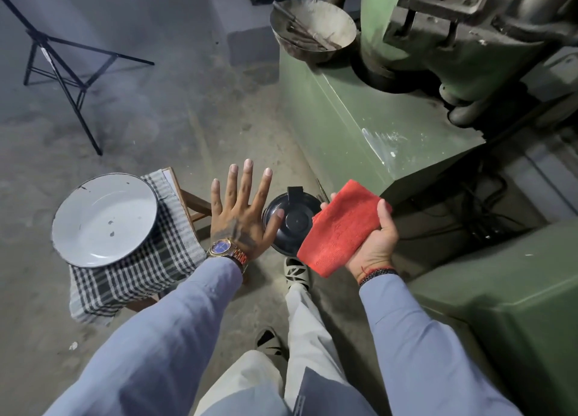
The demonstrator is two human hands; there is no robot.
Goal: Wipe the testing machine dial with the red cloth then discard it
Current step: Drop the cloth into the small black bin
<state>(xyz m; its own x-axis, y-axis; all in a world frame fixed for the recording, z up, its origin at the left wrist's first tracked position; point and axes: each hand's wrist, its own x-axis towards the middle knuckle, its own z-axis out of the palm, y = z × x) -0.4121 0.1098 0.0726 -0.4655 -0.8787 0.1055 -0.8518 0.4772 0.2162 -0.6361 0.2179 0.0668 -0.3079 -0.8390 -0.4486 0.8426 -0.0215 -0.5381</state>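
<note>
My right hand (373, 240) holds a folded red cloth (339, 228) with the palm up, just right of centre. My left hand (240, 212) is spread flat with fingers apart, palm down, and holds nothing. Between and below the two hands stands a black lidded bin (292, 218) on the floor, partly covered by the cloth and my left thumb. The green testing machine (375, 118) fills the right side. Its dial is not in view.
A white enamel bowl (103, 218) rests on a checked cloth (131, 271) over a wooden stool at the left. A metal pan (312, 27) with tools sits on the machine base. A black tripod (62, 68) stands at the far left. My feet are below the bin.
</note>
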